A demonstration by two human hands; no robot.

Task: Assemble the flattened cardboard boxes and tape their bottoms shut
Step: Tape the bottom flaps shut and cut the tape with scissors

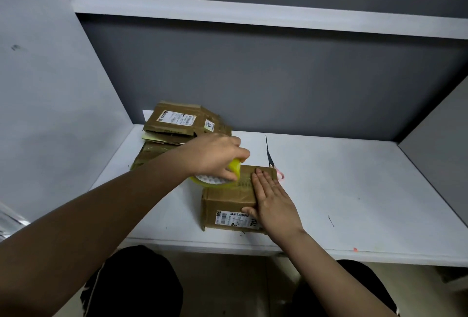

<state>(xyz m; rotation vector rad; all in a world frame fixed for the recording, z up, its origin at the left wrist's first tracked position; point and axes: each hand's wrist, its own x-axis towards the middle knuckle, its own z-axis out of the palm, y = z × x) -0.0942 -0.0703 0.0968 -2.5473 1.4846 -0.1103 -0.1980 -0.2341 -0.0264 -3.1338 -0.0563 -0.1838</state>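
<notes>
The left hand (215,157) has its grip closed around a roll of yellowish clear packing tape (217,177), fingers curled over the roll's upper rim and the roll held at the left edge of the top face of one assembled brown cardboard box (228,199). A stretch of tape runs from the roll across that top face toward the right hand (272,200), which lies flat with fingers straight and together, palm down on the right part of the same face, the thumb reaching down over the front wall; its grip is open and holds nothing. The box stands near the front edge of the white table (342,190), its front wall bearing one white shipping label (234,219), partly covered by the right thumb. Much of the roll is hidden under the left hand, and the seam being taped is hard to make out under the tape's sheen. Just behind the box lies one pair of scissors (270,158) with dark blades and pink handles, the handles mostly hidden by the box. At the table's far left corner rests a pile of flattened brown cardboard boxes (182,124); their number cannot be told, though two white labels show on top. Below the table's edge, two dark-clothed knees (136,286) are cut off by the frame.
</notes>
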